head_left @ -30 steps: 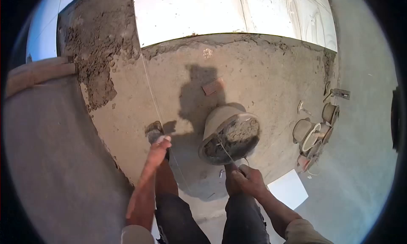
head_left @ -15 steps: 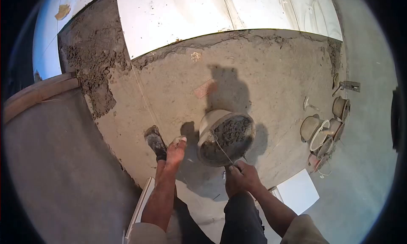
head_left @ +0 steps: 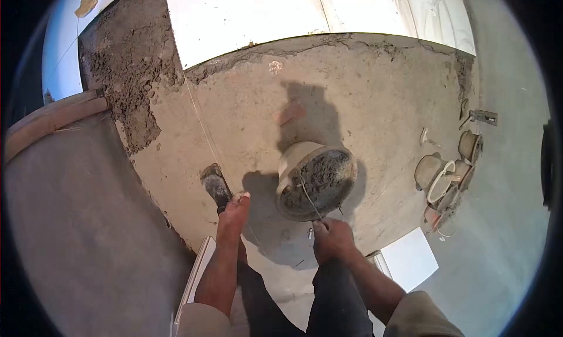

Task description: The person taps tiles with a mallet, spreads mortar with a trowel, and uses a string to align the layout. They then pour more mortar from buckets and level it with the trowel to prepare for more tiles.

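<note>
A pale bucket (head_left: 288, 164) leans toward me above the rough floor, its mouth showing dark, crumbly mortar (head_left: 325, 172). My right hand (head_left: 333, 240) is closed at the near side of its rim, gripping the end of the thin wire handle (head_left: 311, 201) that runs across the mouth. To the left, my left hand (head_left: 233, 213) is closed beside my dark, dusty shoe (head_left: 214, 183), apart from the bucket. Its curled fingers are turned away, so anything inside them is hidden.
White tiles (head_left: 252, 17) lie ahead, bordered by a mortar patch (head_left: 132, 73) at left. A wooden beam (head_left: 56, 123) lies far left. On the right are several dirty buckets (head_left: 429, 172) and a trowel (head_left: 484, 118). A white tile (head_left: 409, 258) sits by my right arm.
The bucket has shifted slightly up and right in view, with my right hand still on the handle. My left hand has moved slightly left and down, nearer the shoe.
</note>
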`<state>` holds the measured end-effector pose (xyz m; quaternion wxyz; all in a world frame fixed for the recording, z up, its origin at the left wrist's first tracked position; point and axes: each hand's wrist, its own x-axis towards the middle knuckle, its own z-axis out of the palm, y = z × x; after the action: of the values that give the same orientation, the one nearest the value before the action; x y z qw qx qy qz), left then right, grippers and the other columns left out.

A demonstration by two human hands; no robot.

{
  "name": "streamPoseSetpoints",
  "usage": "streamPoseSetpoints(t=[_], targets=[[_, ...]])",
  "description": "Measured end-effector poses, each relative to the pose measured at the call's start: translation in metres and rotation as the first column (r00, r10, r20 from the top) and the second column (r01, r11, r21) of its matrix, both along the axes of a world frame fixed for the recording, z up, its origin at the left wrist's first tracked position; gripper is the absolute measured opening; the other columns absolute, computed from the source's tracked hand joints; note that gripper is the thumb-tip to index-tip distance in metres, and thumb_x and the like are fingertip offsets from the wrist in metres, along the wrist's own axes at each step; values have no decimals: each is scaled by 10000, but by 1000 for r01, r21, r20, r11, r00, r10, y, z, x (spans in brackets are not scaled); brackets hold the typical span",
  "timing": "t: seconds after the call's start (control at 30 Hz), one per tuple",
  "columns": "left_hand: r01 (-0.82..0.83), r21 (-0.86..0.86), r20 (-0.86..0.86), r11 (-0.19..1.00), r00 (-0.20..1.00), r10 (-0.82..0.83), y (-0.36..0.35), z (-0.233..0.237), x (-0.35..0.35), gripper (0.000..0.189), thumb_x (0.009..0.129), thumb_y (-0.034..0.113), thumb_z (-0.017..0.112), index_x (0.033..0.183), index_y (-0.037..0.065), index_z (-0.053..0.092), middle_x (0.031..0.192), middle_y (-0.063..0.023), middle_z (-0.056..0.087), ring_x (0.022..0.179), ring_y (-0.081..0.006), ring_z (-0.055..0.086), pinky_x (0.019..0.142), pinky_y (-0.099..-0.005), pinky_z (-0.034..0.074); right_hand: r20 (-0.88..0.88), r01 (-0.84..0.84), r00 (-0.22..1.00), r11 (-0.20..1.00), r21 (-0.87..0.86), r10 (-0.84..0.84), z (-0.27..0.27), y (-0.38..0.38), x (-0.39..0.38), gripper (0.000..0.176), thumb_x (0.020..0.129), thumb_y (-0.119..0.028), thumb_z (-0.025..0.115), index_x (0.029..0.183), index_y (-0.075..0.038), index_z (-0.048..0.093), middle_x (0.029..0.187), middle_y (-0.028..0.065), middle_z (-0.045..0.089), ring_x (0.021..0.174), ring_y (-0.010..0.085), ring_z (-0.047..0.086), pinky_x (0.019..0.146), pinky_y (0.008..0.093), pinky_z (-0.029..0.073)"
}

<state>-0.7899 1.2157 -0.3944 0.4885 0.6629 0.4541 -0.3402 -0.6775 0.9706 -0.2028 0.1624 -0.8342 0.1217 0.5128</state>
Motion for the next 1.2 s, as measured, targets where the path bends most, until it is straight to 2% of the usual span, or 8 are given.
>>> streamPoseSetpoints(t=[0.37,0.43,0.47,0.53,0.77,1.07,1.1,1.2], targets=[[-303,-218,183,928,921,344,109,73,51,355,916,348,542,1121,72,627,987,-2,654,882,-106,591,743,-267,431,-22,129,992,983,128,-127,50,70,19,414,835,-425,564,855,-16,628,815,226,625,808,377,617,722,436,481],[-258,-295,198,920,925,323,129,73,46,507,911,452,517,1244,72,558,1158,-58,616,1050,-169,568,881,-328,418,40,-165,986,977,134,161,97,81,15,391,849,-411,563,887,-26,615,797,192,634,796,337,628,691,398,491],[-297,-364,117,883,926,359,138,89,57,590,902,507,492,1308,79,490,1250,-82,554,1155,-202,501,955,-373,366,116,-230,972,935,269,205,136,89,22,386,855,-414,564,894,-32,610,789,176,636,798,308,639,676,384,494],[-265,-571,-13,777,949,314,150,90,62,824,857,655,442,1454,113,268,1472,-119,319,1379,-260,255,1096,-467,191,-382,23,924,999,-32,-34,225,124,69,339,883,-385,559,915,-53,612,756,145,631,756,219,641,642,351,490],[-196,-933,-114,302,956,269,67,123,113,783,881,642,406,1446,117,268,1460,-120,323,1348,-273,291,1084,-472,231,-427,298,878,944,142,-214,356,56,136,213,890,-184,610,791,-1,656,695,65,650,624,119,578,596,270,453],[-537,-805,-223,250,666,712,105,63,77,739,899,635,351,1398,89,353,1407,-122,399,1279,-302,380,1051,-468,285,-141,176,983,846,504,-121,142,55,190,132,906,-113,522,811,-35,570,637,22,442,605,89,420,547,260,363],[-534,-810,-172,242,611,772,108,47,80,736,901,635,345,1392,86,362,1401,-122,407,1271,-305,390,1048,-467,291,45,-151,988,839,523,150,72,12,190,77,870,-55,507,882,-29,578,698,63,512,630,145,514,585,272,420],[-480,-843,-38,241,500,865,92,-2,109,730,907,632,327,1376,77,390,1384,-122,432,1248,-315,420,1037,-466,310,-123,133,988,919,371,-93,-54,10,220,300,912,-241,455,1066,-13,573,954,118,577,819,201,566,738,323,435]])
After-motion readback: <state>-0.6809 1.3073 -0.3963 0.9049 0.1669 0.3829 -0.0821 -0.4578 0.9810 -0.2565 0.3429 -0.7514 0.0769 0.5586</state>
